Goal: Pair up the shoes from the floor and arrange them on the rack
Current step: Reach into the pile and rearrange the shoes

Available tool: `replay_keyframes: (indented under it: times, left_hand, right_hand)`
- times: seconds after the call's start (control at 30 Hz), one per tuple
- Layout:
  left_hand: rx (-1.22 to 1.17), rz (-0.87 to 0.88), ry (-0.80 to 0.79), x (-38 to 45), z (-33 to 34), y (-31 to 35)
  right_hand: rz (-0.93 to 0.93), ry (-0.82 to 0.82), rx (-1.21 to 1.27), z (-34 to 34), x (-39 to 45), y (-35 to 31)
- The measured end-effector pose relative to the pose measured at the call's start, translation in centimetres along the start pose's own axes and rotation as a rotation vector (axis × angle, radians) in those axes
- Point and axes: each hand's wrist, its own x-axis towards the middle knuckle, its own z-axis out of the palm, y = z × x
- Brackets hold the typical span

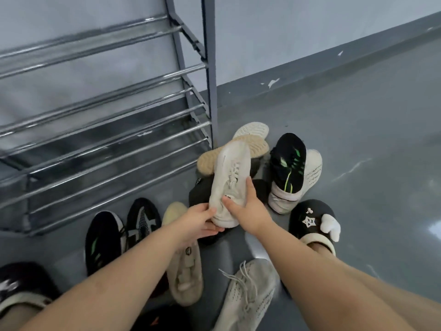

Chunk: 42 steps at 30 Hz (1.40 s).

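Right now your two hands hold one white sneaker above the pile on the floor, toe pointing away from you. Your left hand grips its heel from below, fingers curled under the sole. Your right hand wraps the side near the laces, thumb across the upper. Beneath it lie two upturned tan soles and a black shoe with green stripes resting on a white knit shoe. The metal rack stands to the left, its rungs bare. Near its foot, a black shoe lies beside a dark patterned one.
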Motion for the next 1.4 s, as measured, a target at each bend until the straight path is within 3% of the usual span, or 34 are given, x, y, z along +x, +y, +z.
replay_keyframes:
  times: [0.13, 0.3, 0.5, 0.7, 1.03, 1.23, 1.4]
  left_hand:
    - [-0.06, -0.032, -0.051, -5.1, -4.6, -2.9]
    - [-0.159, -0.112, -0.092, -9.7, -8.8, -7.2]
    - [-0.25, -0.23, -0.053, -11.5, -10.9, -12.1]
    - [-0.379, -0.225, 0.057, -12.6, -11.2, -15.3]
    - [-0.478, -0.166, 0.142, -13.4, -12.8, -17.0]
    - [-0.604, -0.14, 0.332, -13.4, -15.7, -17.8]
    - [-0.761, -0.132, 0.49, -13.2, -17.2, -18.5]
  right_hand:
    - [0.08, -0.089, 0.289, 4.6, -2.4, -0.7]
    - [0.108, -0.336, 0.207, 9.0, -5.6, -0.8]
    - [0.131, -0.314, 0.07, 13.4, -7.8, -0.4]
    - [0.199, -0.331, 0.185, 16.3, -11.4, 1.8]
    - [0.119, -0.308, 0.118, 18.9, -11.9, 0.9]
    - [0.049, -0.379, 0.124, 22.8, -10.6, -0.6]
    - [-0.021, -0.413, -0.012, 25.6, -10.1, -2.4]
